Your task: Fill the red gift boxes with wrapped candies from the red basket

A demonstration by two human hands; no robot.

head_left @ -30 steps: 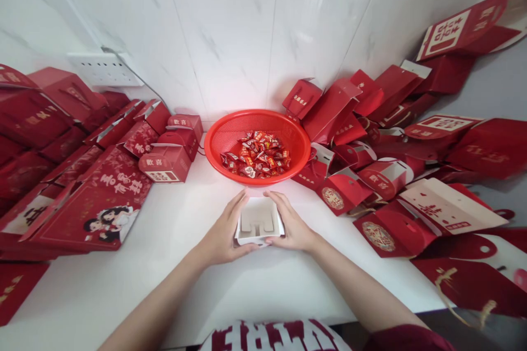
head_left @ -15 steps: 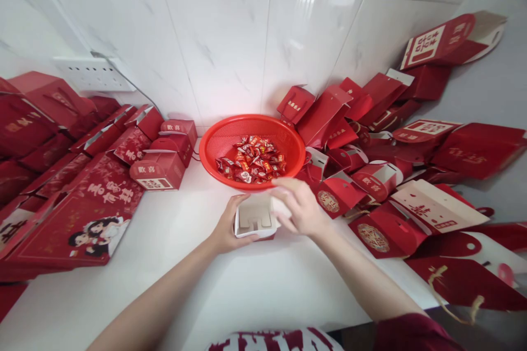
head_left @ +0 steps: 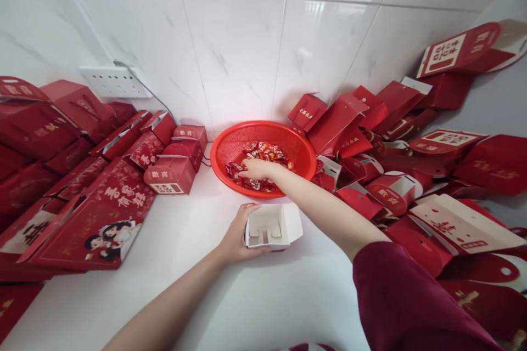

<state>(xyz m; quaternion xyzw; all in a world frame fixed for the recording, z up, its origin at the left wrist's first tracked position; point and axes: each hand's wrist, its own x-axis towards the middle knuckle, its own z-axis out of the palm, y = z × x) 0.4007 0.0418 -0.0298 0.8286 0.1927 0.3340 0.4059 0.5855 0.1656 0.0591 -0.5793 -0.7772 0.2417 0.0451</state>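
Note:
An open box (head_left: pixel 265 225), white inside with a flap folded out to the right, rests in the grip of my left hand (head_left: pixel 239 236), whose thumb and fingers hold its left side. My right hand (head_left: pixel 257 170) reaches into the red plastic basket (head_left: pixel 304 162), its fingers down among the wrapped candies (head_left: pixel 267 151). The fingertips are bent together at the candies on the left of the pile; whether they hold one is too small to tell.
Closed red boxes (head_left: pixel 169 174) are stacked at the left along the wall. Many red boxes and bags (head_left: pixel 391 192) lie piled at the right. A power strip (head_left: pixel 115 81) with a cable is on the tiled wall (head_left: pixel 239 38).
My right hand has left the box and moved forward and left into the basket. The box's right flap now stands outward, still held by my left hand. The view has shifted slightly.

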